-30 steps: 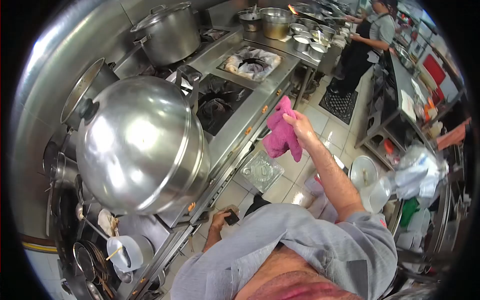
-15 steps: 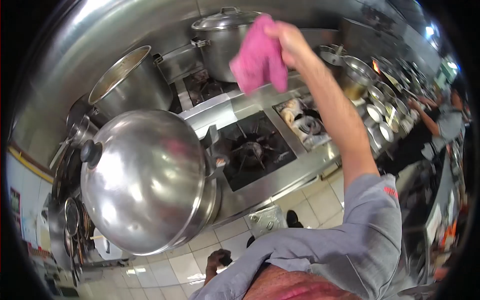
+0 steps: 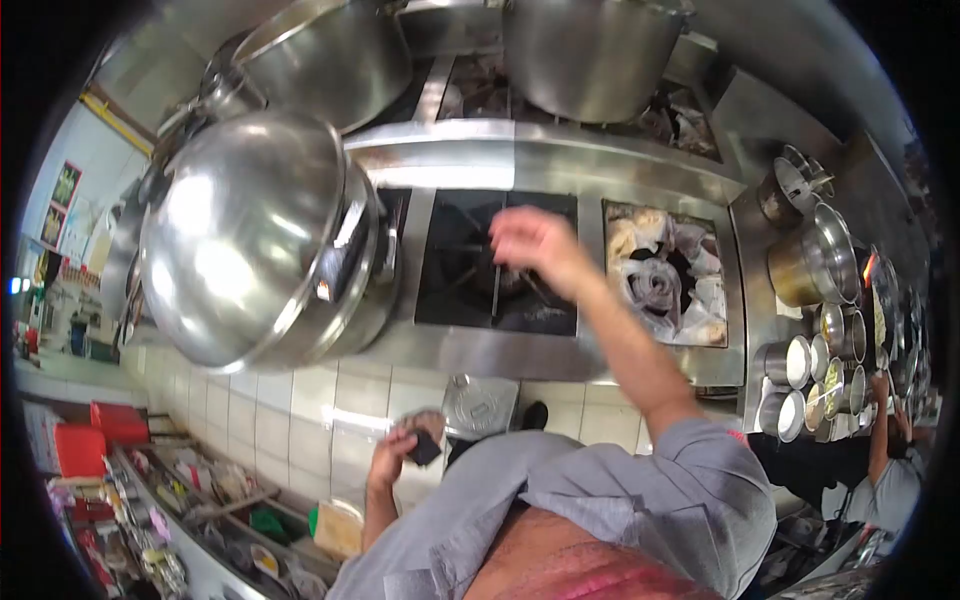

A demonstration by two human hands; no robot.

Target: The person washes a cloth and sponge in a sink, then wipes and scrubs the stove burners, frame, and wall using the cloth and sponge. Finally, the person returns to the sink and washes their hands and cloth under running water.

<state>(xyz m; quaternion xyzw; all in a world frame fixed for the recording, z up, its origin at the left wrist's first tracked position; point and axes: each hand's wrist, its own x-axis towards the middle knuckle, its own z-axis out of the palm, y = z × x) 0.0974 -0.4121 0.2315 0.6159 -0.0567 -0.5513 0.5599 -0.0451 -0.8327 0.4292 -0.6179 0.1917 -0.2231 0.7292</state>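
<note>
My right hand (image 3: 535,248) is above the black burner grate (image 3: 470,290), fingers stretched forward and somewhat blurred, with nothing visible in them. Lower down, over the tiled floor, the fingers of my left hand (image 3: 388,460) are closed on a small dark flat object (image 3: 425,449) whose kind I cannot make out. To the left of the burner stands a big steel pot (image 3: 365,320) under a shiny domed lid (image 3: 235,235). Right of the grate, a second burner (image 3: 665,275) has crumpled foil-like lining around it.
Two large steel pots (image 3: 595,60) (image 3: 330,70) stand on the back burners. Smaller pots and containers (image 3: 815,255) crowd the right side, near another person (image 3: 890,480). A metal lidded box (image 3: 478,405) is on the floor; a cluttered shelf (image 3: 200,500) is at lower left.
My right hand has come down from near the back pot to above the front burner. The pink cloth it held is out of sight. The view has turned and tilted downward.
</note>
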